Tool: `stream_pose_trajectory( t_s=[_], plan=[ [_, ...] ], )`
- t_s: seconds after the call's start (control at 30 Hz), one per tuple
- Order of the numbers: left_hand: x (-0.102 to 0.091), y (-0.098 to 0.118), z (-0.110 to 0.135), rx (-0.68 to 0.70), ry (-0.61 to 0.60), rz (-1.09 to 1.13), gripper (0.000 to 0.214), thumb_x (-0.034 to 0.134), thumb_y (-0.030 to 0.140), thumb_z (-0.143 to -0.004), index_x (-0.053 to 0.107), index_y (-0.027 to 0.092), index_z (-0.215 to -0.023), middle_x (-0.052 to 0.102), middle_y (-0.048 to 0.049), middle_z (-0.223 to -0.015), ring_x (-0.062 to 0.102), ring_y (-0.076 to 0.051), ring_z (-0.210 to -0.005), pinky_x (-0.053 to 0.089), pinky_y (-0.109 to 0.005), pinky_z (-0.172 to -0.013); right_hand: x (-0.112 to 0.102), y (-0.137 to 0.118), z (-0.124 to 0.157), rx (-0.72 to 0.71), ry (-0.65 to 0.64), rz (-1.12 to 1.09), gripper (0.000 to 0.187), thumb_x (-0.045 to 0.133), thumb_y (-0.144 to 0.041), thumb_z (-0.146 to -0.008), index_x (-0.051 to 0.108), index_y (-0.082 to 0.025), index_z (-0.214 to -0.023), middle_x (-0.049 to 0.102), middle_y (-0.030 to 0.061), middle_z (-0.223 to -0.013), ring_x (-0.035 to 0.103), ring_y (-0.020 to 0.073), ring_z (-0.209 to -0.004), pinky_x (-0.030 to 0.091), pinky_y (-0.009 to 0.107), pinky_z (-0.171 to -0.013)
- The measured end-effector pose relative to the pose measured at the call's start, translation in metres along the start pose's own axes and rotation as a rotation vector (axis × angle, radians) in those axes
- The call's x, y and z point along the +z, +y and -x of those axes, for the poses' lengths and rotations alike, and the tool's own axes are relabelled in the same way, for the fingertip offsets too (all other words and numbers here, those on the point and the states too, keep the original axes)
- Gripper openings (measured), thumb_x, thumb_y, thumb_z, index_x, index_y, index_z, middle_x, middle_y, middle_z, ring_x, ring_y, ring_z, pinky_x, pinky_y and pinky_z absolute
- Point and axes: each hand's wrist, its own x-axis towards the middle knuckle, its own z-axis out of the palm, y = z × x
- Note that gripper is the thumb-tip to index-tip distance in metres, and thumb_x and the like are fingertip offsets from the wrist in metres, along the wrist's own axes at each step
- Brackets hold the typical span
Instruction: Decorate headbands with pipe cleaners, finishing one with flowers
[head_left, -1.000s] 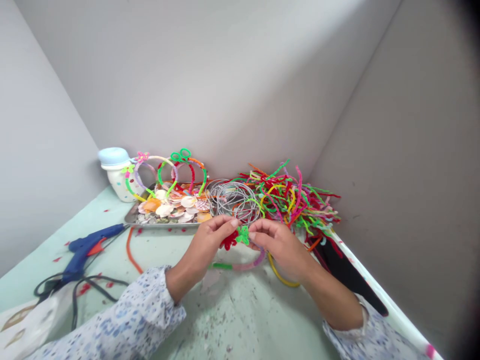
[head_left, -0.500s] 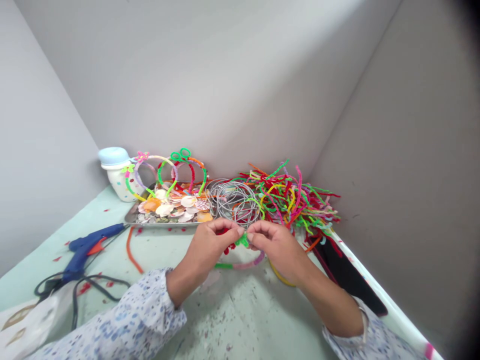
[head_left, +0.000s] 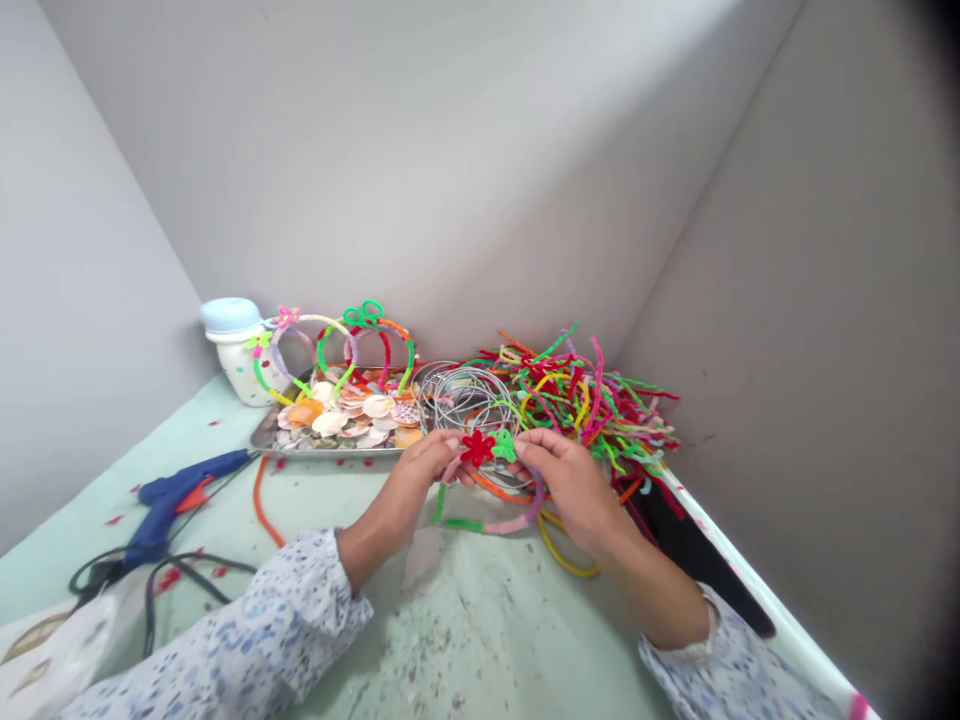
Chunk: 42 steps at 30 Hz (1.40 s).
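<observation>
My left hand (head_left: 416,480) is closed in a pinch at the left edge of a red pipe-cleaner flower (head_left: 477,449). Right beside that flower is a small green pipe-cleaner flower (head_left: 505,446), its right edge between the thumb and finger of my right hand (head_left: 566,480). Below both hands curves a fuzzy wrapped hoop (head_left: 504,526) in green, pink and purple; whether it is joined to the flowers I cannot tell. A yellow fuzzy strand (head_left: 559,555) lies under my right hand.
Behind my hands are a metal tray (head_left: 330,455) of shells, coiled wire (head_left: 465,395) and a pipe-cleaner pile (head_left: 585,400). Decorated hoops (head_left: 386,350) and a white jar (head_left: 244,365) stand back left. A blue glue gun (head_left: 169,500) with its cable lies left, a dark flat object (head_left: 697,550) right.
My hands have drawn slightly apart and turned, so the red flower now shows fully beside the green one. More of the hoop and the yellow strand is visible below.
</observation>
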Motion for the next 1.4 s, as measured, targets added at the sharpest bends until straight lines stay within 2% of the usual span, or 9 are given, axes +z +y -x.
stream_pose_trajectory(
  t_s=[0.1, 0.2, 0.3, 0.47, 0.57, 0.83, 1.0, 1.17, 1.4],
  plan=[
    [-0.004, -0.015, -0.006, -0.096, 0.007, 0.122, 0.017, 0.063, 0.023, -0.073, 0.063, 0.015, -0.087, 0.064, -0.0014, -0.071, 0.057, -0.013, -0.062, 0.043, -0.026, -0.067, -0.005, 0.014, -0.009, -0.020, 0.003, -0.101, 0.020, 0.068, -0.035, -0.074, 0.064, -0.018, -0.083, 0.064, 0.0001, -0.072, 0.059, 0.0143, -0.068, 0.045, 0.025, -0.065],
    [-0.004, -0.021, -0.008, -0.067, 0.102, 0.224, 0.018, 0.067, 0.022, -0.071, 0.063, 0.014, -0.087, 0.064, -0.0011, -0.070, 0.056, -0.011, -0.060, 0.042, -0.024, -0.064, -0.006, 0.028, -0.014, -0.108, 0.013, -0.117, 0.028, 0.061, -0.041, -0.080, 0.064, -0.018, -0.095, 0.067, 0.0040, -0.085, 0.062, 0.0181, -0.079, 0.047, 0.030, -0.076],
    [-0.003, -0.019, -0.008, -0.013, 0.167, 0.303, 0.021, 0.070, 0.021, -0.070, 0.064, 0.014, -0.089, 0.065, -0.0014, -0.073, 0.058, -0.010, -0.063, 0.043, -0.023, -0.067, -0.005, 0.040, -0.014, -0.204, -0.004, 0.049, 0.029, 0.058, -0.039, -0.083, 0.063, -0.018, -0.102, 0.067, 0.0059, -0.096, 0.061, 0.0215, -0.091, 0.047, 0.033, -0.081],
    [-0.004, -0.017, -0.006, 0.043, 0.168, 0.260, 0.022, 0.070, 0.022, -0.072, 0.065, 0.015, -0.092, 0.065, -0.0014, -0.075, 0.059, -0.011, -0.066, 0.045, -0.024, -0.069, -0.005, 0.049, -0.013, -0.379, 0.128, 0.472, 0.027, 0.049, -0.036, -0.089, 0.067, -0.018, -0.097, 0.065, 0.0064, -0.092, 0.060, 0.0212, -0.084, 0.046, 0.033, -0.076],
    [-0.003, -0.017, -0.003, 0.074, 0.127, 0.218, 0.019, 0.067, 0.023, -0.076, 0.065, 0.016, -0.093, 0.065, -0.0005, -0.076, 0.058, -0.010, -0.067, 0.045, -0.024, -0.069, -0.007, 0.050, -0.013, -0.471, 0.183, 0.583, 0.026, 0.048, -0.034, -0.090, 0.068, -0.019, -0.097, 0.064, 0.0068, -0.093, 0.059, 0.0204, -0.083, 0.045, 0.031, -0.074],
    [0.004, -0.011, 0.005, 0.134, 0.113, 0.108, 0.015, 0.064, 0.027, -0.080, 0.064, 0.019, -0.092, 0.063, 0.0013, -0.080, 0.056, -0.010, -0.071, 0.043, -0.022, -0.070, -0.008, 0.058, -0.012, -0.388, 0.182, 0.505, 0.030, 0.044, -0.038, -0.091, 0.064, -0.021, -0.105, 0.065, 0.0050, -0.083, 0.060, 0.0194, -0.072, 0.048, 0.030, -0.064],
    [0.007, -0.003, 0.008, 0.142, 0.177, 0.000, 0.015, 0.069, 0.028, -0.074, 0.064, 0.018, -0.084, 0.062, 0.0022, -0.073, 0.054, -0.009, -0.067, 0.041, -0.020, -0.062, -0.008, 0.057, -0.011, -0.411, 0.171, 0.510, 0.029, 0.045, -0.037, -0.091, 0.065, -0.021, -0.105, 0.064, 0.0051, -0.086, 0.061, 0.0193, -0.074, 0.049, 0.030, -0.065],
    [0.007, 0.004, 0.008, 0.119, 0.230, -0.086, 0.012, 0.065, 0.028, -0.075, 0.062, 0.016, -0.075, 0.053, 0.0047, -0.058, 0.046, -0.009, -0.057, 0.037, -0.020, -0.058, -0.006, 0.056, -0.010, -0.458, 0.189, 0.540, 0.026, 0.046, -0.034, -0.091, 0.066, -0.021, -0.102, 0.063, 0.0047, -0.085, 0.061, 0.0188, -0.075, 0.049, 0.029, -0.066],
    [0.005, -0.006, 0.008, 0.138, 0.210, -0.042, 0.007, 0.059, 0.025, -0.079, 0.058, 0.018, -0.080, 0.052, 0.0040, -0.065, 0.044, -0.009, -0.059, 0.035, -0.021, -0.058, -0.005, 0.054, -0.008, -0.483, 0.200, 0.570, 0.026, 0.045, -0.032, -0.091, 0.066, -0.022, -0.103, 0.063, 0.0045, -0.086, 0.061, 0.0185, -0.075, 0.048, 0.030, -0.069]
  ],
)
